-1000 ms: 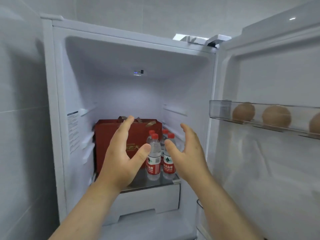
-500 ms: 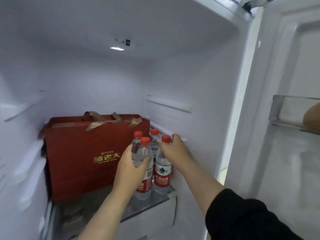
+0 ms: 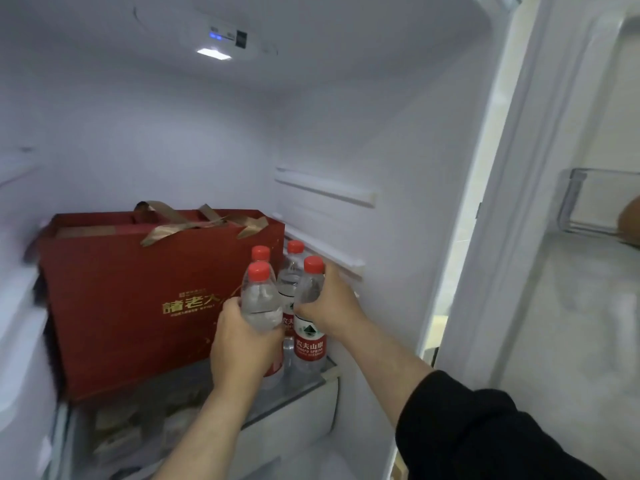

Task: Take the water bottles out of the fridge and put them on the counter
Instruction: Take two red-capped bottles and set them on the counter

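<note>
Head cam: inside the fridge [image 3: 346, 133], your L hand [image 3: 242, 341] wraps round the front-left bottle [image 3: 261, 299] and hides its base. Your R hand [image 3: 332, 306] curls round the front-right bottle [image 3: 309, 341], which stands upright on the glass shelf [image 3: 298, 384]. 2 rear bottles [image 3: 290, 282] stand just behind. A red gift bag [image 3: 138, 306] sits beside them on the left.
</note>
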`<state>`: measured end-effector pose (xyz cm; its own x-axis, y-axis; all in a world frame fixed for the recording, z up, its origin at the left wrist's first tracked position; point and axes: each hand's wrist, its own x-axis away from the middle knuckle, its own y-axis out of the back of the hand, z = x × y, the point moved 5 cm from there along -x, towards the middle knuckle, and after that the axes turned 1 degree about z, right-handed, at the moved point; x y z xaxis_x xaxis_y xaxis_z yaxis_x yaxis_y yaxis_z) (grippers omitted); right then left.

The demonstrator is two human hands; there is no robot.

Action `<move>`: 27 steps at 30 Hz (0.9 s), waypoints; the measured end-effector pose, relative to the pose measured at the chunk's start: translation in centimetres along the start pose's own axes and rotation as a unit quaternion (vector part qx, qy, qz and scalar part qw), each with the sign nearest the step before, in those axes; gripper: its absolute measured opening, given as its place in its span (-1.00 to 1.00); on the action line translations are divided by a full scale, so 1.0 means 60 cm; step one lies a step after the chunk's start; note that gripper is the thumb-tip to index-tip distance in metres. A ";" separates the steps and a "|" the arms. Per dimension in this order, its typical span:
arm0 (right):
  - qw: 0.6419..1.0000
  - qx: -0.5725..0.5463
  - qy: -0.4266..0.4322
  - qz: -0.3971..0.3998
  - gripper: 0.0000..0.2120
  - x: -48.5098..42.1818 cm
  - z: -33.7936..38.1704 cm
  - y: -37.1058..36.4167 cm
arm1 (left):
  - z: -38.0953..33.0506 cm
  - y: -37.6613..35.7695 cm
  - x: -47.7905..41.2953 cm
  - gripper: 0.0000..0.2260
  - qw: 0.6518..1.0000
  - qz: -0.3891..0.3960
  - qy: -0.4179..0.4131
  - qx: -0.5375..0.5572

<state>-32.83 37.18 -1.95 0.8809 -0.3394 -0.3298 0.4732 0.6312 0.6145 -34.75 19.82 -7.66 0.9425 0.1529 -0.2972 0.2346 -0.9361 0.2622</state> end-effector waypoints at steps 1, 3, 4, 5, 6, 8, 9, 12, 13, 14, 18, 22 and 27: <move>1.000 -0.001 0.000 -0.003 -0.58 0.003 -0.003 -0.004 | 0.003 0.011 0.002 -0.66 1.000 -0.008 0.002 0.002; 1.000 -0.002 -0.010 -0.010 -0.73 0.011 -0.005 -0.011 | 0.007 0.033 0.007 -0.63 1.000 -0.021 0.001 0.000; 1.000 0.005 -0.015 -0.014 -0.73 0.015 -0.004 -0.013 | 0.005 0.043 0.009 -0.62 1.000 -0.028 -0.002 0.002; 1.000 0.012 -0.022 -0.018 -0.70 0.019 -0.004 -0.014 | 0.000 0.053 0.010 -0.62 0.999 -0.034 -0.007 0.006; 0.999 0.012 -0.029 -0.024 -0.68 0.025 -0.002 -0.014 | -0.006 0.061 0.012 -0.62 0.999 -0.037 -0.016 0.010; 0.999 -0.009 -0.033 -0.033 -0.68 0.041 0.005 -0.009 | -0.022 0.076 0.018 -0.61 0.998 -0.041 -0.034 0.013; 0.999 -0.021 -0.027 -0.035 -0.70 0.049 0.010 -0.005 | -0.032 0.084 0.021 -0.59 0.998 -0.044 -0.046 0.016; 0.997 -0.062 0.000 -0.048 -0.80 0.081 0.033 0.028 | -0.073 0.108 0.029 -0.53 0.995 -0.047 -0.091 0.023; 0.996 -0.073 0.014 -0.055 -0.74 0.096 0.043 0.047 | -0.090 0.115 0.033 -0.52 0.993 -0.044 -0.107 0.027; 0.995 -0.078 0.026 -0.062 -0.67 0.113 0.055 0.069 | -0.108 0.123 0.039 -0.50 0.991 -0.039 -0.127 0.033; 0.990 -0.102 0.063 -0.077 -0.56 0.201 0.104 0.178 | -0.195 0.150 0.089 -0.35 0.976 0.010 -0.209 0.050; 0.986 -0.090 0.103 -0.098 -0.45 0.300 0.135 0.295 | -0.271 0.152 0.168 -0.39 0.965 0.065 -0.237 0.088; 0.982 -0.059 0.117 -0.135 -0.42 0.415 0.143 0.414 | -0.363 0.128 0.286 -0.46 0.946 0.134 -0.260 0.139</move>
<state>0.85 38.42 11.27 0.6924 -0.3447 -0.6339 0.6746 0.6209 0.3992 -11.56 22.19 9.26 0.6982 -0.2098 -0.6845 -0.1348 -0.9775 0.1621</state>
